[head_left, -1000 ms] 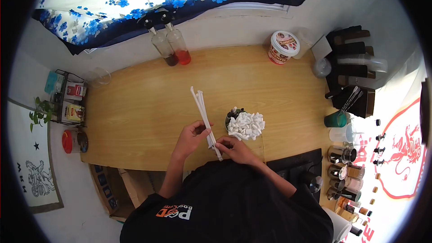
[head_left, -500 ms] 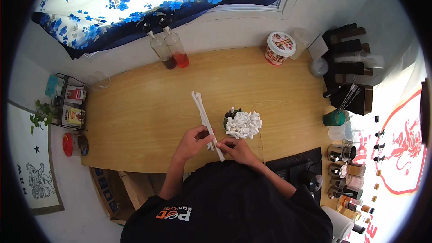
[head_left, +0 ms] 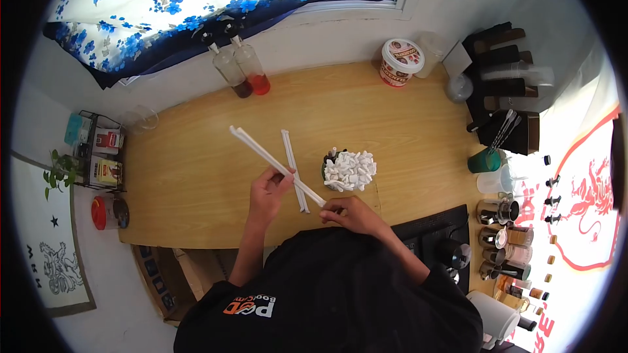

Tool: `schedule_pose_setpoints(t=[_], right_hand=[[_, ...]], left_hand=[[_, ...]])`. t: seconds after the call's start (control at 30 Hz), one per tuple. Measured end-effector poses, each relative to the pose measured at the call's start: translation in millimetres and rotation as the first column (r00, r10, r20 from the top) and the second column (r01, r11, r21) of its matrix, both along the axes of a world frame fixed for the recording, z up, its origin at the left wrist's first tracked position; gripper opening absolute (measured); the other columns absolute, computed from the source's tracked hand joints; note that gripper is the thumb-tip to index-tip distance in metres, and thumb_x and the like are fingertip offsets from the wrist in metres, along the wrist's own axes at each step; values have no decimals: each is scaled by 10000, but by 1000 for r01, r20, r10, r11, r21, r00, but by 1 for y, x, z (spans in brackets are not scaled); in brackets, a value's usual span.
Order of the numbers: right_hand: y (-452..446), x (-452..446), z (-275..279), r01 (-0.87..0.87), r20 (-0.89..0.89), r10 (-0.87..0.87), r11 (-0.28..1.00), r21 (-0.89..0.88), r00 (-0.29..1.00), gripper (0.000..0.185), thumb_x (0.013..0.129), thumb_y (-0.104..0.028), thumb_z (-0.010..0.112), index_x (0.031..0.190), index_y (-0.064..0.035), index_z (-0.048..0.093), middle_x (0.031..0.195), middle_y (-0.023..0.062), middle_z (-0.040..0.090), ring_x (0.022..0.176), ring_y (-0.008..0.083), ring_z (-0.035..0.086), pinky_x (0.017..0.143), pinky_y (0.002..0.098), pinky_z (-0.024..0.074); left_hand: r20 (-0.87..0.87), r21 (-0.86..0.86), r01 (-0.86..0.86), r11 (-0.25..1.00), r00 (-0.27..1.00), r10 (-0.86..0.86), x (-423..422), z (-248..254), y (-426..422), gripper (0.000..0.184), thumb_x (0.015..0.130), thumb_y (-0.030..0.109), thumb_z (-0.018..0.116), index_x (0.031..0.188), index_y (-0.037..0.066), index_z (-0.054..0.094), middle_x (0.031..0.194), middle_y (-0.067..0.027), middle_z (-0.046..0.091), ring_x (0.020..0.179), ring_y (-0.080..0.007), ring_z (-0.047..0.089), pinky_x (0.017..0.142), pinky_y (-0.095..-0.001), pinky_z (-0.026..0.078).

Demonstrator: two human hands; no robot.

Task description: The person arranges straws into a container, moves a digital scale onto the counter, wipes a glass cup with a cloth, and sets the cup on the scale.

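Long white paper-wrapped straws (head_left: 258,150), seemingly a pair held together, slant across my body above the table. My left hand (head_left: 267,193) pinches them near the middle. Around their lower right end close the fingers of my right hand (head_left: 353,214). Beneath and behind them, other white wrapped straws (head_left: 288,147) lie on the wooden table, crossing under the held ones. Just beyond my right hand stands a dark green container (head_left: 325,168) packed with upright white straws (head_left: 351,170), whose ends bunch at the top.
Two pump bottles (head_left: 252,68) with dark and red liquid stand at the back wall. A white-and-red tub (head_left: 401,62) is at the back right. Cups, metal jugs and bottles (head_left: 497,212) line the right edge. A black mat (head_left: 432,232) lies front right; a wire rack (head_left: 101,153) stands left.
The held straws have swung to a flatter slant, their far end moving left. The straws on the table now show separately. My right hand has shifted slightly right.
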State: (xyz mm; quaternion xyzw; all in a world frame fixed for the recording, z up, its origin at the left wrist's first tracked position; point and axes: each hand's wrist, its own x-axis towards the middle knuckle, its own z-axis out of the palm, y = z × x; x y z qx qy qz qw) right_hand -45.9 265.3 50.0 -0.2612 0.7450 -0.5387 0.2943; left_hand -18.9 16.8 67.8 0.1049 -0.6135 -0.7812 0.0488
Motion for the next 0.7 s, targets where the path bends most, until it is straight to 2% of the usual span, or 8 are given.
schedule_pose_setpoints(t=[0.07, 0.1, 0.17, 0.23, 0.27, 0.33, 0.43, 0.7], right_hand=[[15, -3, 19, -26, -129, 34, 997, 66, 991, 263, 995, -294, 689, 1021, -38, 745, 775, 66, 733, 712, 175, 689, 694, 315, 535], [22, -2, 39, -12, -151, 35, 989, 150, 988, 248, 964, -291, 724, 1019, -50, 747, 804, 69, 731, 720, 195, 684, 688, 317, 532], [31, 3, 78, 14, -164, 26, 972, 236, 986, 242, 932, -288, 759, 1017, -61, 749, 833, 73, 729, 728, 215, 680, 683, 320, 530], [38, 9, 113, 160, -245, -147, 987, 34, 958, 250, 849, -195, 841, 1050, -76, 752, 912, 68, 731, 789, 181, 690, 716, 321, 530], [38, 14, 124, 166, -239, -152, 985, 40, 959, 250, 849, -195, 841, 1050, -76, 752, 912, 68, 731, 789, 181, 690, 716, 321, 530], [35, 22, 138, 273, -257, -322, 939, -207, 911, 302, 776, -117, 887, 1048, -75, 765, 945, 62, 725, 805, 190, 697, 706, 315, 539], [38, 26, 124, 272, -450, -352, 934, -233, 821, 304, 755, -76, 890, 1036, -59, 776, 943, 66, 729, 821, 186, 704, 689, 298, 541], [63, 18, 133, 324, -392, -413, 905, -275, 822, 209, 755, -4, 859, 946, -11, 776, 889, 85, 730, 806, 187, 705, 669, 296, 546]], left_hand=[[-228, -65, 142, 988, 962, -154, 6, 14, -4, 167, 944, 37, 719, 1103, -9, 696, 1021, -54, 685, 956, -134, 649, 863, -284, 518], [-224, -67, 153, 986, 961, -164, 7, 26, -3, 167, 944, 37, 719, 1103, -9, 696, 1021, -54, 685, 956, -134, 649, 863, -284, 518], [-336, -643, 164, 748, 817, -468, 9, 51, 3, 156, 897, 31, 759, 1047, 23, 719, 1016, -78, 667, 930, -180, 667, 824, -297, 526], [-267, -683, 242, 689, 795, -544, 14, 65, 19, 166, 869, 34, 778, 1026, 32, 724, 1018, -90, 666, 927, -204, 674, 811, -307, 539], [-199, -721, 305, 622, 769, -607, 16, 67, 28, 177, 840, 37, 797, 1004, 40, 729, 1021, -102, 665, 923, -228, 682, 798, -318, 552], [-244, -774, 262, 576, 716, -654, 13, 65, 45, 193, 830, 57, 805, 1002, 32, 720, 1016, -105, 676, 914, -256, 686, 793, -345, 558], [-297, -830, 183, 527, 655, -695, 11, 60, 62, 234, 799, 71, 827, 1001, 29, 715, 1013, -105, 687, 908, -275, 697, 769, -368, 578], [-488, -719, 61, 692, 664, -566, 12, 45, 49, 332, 788, 129, 872, 1026, 4, 675, 978, -96, 680, 773, -260, 642, 661, -317, 529]])
